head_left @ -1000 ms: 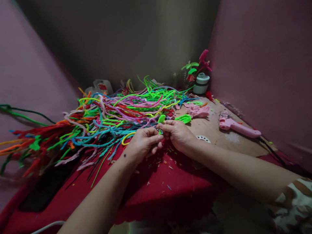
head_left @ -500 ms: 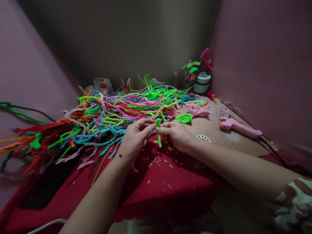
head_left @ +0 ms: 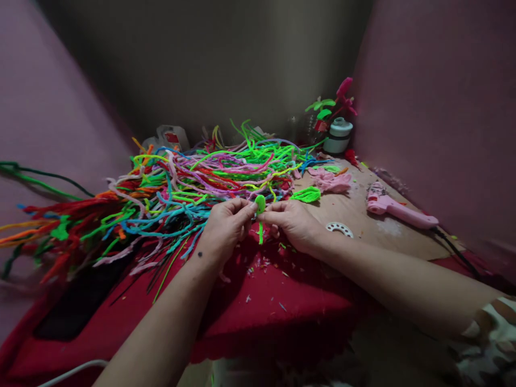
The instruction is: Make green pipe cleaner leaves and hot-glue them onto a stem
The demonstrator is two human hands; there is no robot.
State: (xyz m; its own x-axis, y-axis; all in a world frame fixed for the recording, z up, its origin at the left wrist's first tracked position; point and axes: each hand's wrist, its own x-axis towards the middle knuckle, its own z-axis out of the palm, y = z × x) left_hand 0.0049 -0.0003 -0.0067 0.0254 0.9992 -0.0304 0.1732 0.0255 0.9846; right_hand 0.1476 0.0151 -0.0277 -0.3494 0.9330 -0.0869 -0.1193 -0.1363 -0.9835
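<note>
Green leaf sits btwn both hands, above the red-covered table, roughly upright: rounded end pokes up past the fingertips, thin tail hangs below. L hand pinches it from its left side w/ thumb + index; R hand pinches from the right, just under the rounded part. From where I stand, exact contact spot is covered by the thumbs; other fingers curled under, mostly hidden. Green bundle just beyond R hand. White disc half blocked by R forearm. Fuzzy-stick pile too tangled to sort strands. Dark slab v. dim, partly under sticks, can't ID.
</note>
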